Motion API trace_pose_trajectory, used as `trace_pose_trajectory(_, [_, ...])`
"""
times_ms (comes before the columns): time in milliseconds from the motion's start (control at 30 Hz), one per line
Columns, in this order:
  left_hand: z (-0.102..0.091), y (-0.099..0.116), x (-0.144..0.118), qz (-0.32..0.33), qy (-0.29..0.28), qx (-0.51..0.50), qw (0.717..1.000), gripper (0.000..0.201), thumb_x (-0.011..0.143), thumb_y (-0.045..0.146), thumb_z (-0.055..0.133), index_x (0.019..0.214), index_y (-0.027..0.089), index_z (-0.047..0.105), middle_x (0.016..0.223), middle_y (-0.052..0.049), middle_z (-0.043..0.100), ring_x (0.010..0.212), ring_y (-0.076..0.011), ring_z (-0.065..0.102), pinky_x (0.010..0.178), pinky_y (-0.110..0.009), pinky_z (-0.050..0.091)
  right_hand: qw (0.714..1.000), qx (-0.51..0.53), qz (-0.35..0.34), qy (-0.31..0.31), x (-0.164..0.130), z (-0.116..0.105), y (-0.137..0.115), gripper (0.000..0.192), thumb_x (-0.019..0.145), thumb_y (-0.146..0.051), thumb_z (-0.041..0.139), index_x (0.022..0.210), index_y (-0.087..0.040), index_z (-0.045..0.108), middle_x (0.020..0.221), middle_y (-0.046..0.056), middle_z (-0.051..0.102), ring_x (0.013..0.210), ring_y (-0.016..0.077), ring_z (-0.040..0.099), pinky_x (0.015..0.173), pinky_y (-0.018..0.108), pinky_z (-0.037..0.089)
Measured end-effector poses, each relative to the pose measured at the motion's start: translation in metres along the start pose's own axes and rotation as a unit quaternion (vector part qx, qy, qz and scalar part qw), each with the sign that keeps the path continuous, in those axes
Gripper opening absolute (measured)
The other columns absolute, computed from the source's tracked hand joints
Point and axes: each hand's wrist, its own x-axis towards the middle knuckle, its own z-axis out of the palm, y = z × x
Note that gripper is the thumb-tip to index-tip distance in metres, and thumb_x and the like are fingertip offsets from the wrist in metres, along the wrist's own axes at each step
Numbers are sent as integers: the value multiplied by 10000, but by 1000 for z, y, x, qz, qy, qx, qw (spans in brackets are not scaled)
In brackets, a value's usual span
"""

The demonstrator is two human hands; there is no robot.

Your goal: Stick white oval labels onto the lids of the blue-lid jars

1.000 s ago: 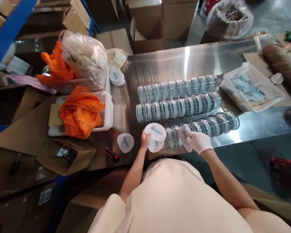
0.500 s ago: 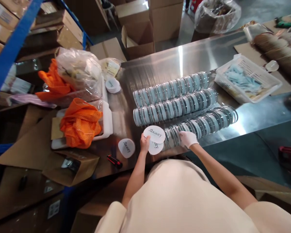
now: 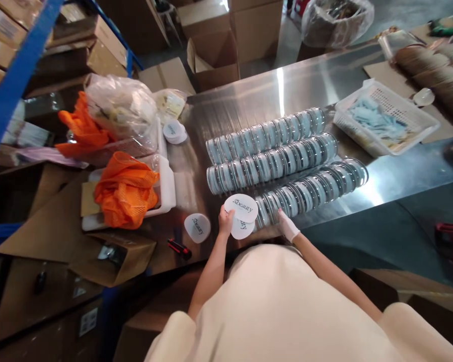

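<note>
Left hand [image 3: 225,222] pinches white round "Sbeauty" labels [image 3: 242,208]; gloved right hand [image 3: 288,227] grip unclear.

"Sbeauty" on white round lid [image 3: 242,207]; same on loose lid [image 3: 197,228].

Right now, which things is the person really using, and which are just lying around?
In use: left hand on white lids; gloved right hand at nearest row of round jars.

Lying about: orange mesh, red-and-black tool, white basket, loose lid.

Left tray [image 3: 168,187]: orange mesh bags [image 3: 124,190].
Right basket [image 3: 419,111]: blue packets [image 3: 377,119].
Near edge: red-black cutter [image 3: 179,248].
Behind table: cardboard boxes [image 3: 215,53].
</note>
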Motion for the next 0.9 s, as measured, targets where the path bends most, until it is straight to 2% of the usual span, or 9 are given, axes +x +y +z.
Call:
trace_pose_trajectory(167, [1, -1, 4, 29, -22, -57, 998, 344, 826, 437, 702, 1039, 182, 611, 1021, -88, 721, 937, -232, 668, 862, -345, 518, 986, -140, 94, 9, -4, -22, -23, 493, 1017, -369, 381, 1000, -62, 767, 1056, 258, 731, 1126, 328, 672, 1014, 468, 467])
trace_pose_trajectory(233, [1, 3, 5, 32, -29, -110, 993, 418, 799, 482, 743, 1044, 174, 604, 1032, -94, 718, 938, -225, 670, 854, -336, 525, 972, -212, 94, 40, -7, -28, -42, 513, 1014, -443, 406, 1038, -82, 770, 1067, 257, 732, 1123, 342, 671, 1005, 463, 462])
trace_pose_trajectory(300, [0, 10, 3, 28, -49, -156, 986, 469, 769, 502, 783, 1046, 168, 606, 1014, -88, 720, 910, -214, 673, 830, -323, 530, 968, -237, 31, 78, -7, -31, -63, 496, 1006, -502, 432, 1231, -169, 722, 1152, 177, 739, 1122, 288, 676, 987, 389, 476])
trace_pose_trajectory(367, [-1, 20, -1, 23, -95, -189, 977, 490, 748, 505, 814, 1043, 167, 615, 980, -77, 723, 865, -203, 676, 794, -309, 533, 976, -190, -51, 96, -3, -31, -80, 441, 978, -461, 511, 1320, -239, 676, 1221, 91, 733, 1120, 229, 677, 967, 315, 487])
trace_pose_trajectory(500, [-12, 30, -7, 5, -176, -231, 957, 581, 698, 487, 870, 1120, 168, 630, 966, -62, 729, 822, -190, 684, 764, -297, 540, 986, -64, -114, 99, -4, -40, -84, 245, 859, -288, 625, 1037, -233, 785, 1036, 14, 781, 956, 171, 707, 864, 234, 511])
trace_pose_trajectory(567, [-23, 26, -6, -25, -156, -250, 955, 684, 675, 495, 882, 1217, 177, 610, 969, -56, 730, 804, -185, 686, 752, -301, 546, 978, -48, -111, 172, -16, -50, -71, 224, 842, -288, 622, 976, -217, 787, 942, 16, 782, 876, 167, 705, 826, 236, 511])
trace_pose_trajectory(667, [-43, 9, -3, -76, -61, -266, 959, 662, 671, 532, 859, 1176, 179, 616, 917, -40, 721, 758, -179, 677, 714, -304, 546, 959, -99, -86, 252, -44, -62, -50, 233, 840, -315, 605, 945, -198, 777, 891, 38, 774, 843, 182, 700, 795, 252, 499])
trace_pose_trajectory(767, [-56, -6, -4, -87, -39, -245, 965, 511, 693, 545, 829, 985, 181, 620, 834, -23, 700, 707, -171, 654, 680, -301, 537, 955, -197, -63, 214, -66, -60, -43, 221, 836, -305, 596, 929, -200, 767, 914, 51, 776, 843, 198, 699, 751, 255, 477])
trace_pose_trajectory(900, [-51, -11, -12, -24, -104, -187, 976, 417, 774, 533, 777, 940, 179, 632, 864, -35, 709, 736, -165, 646, 684, -272, 517, 934, -322, -16, 151, -79, -51, -69, 219, 864, -271, 548, 911, -196, 749, 921, 68, 772, 810, 208, 693, 682, 262, 423])
